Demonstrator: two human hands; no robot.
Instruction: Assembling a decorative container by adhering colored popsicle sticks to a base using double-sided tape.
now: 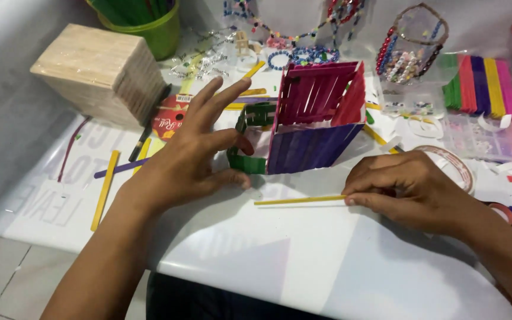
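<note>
Upper left of the frame: a wrapped block of plain wooden sticks [99,74] on the white table [303,266], with a green cup [149,24] of sticks behind it at the top edge. Lower left: loose yellow and purple sticks [105,189] lying flat. Left of centre: the left hand [188,163], grip open, fingers spread, thumb and forefinger touching the green end of the stick house. Centre: the stick house [315,118], built of pink, purple and green craft sticks, tipped on its side, pink panel uppermost, purple wall facing the camera. Just below it: a single yellow stick [297,200] flat on the table, its right end pinched in the right hand [407,186], grip closed on that stick, knuckles resting on the table. Right of that hand: a tape roll [454,163], partly hidden. Upper right: bead bracelets [303,56], a clear jar of beads [410,50], and a row of coloured sticks [481,86].
</note>
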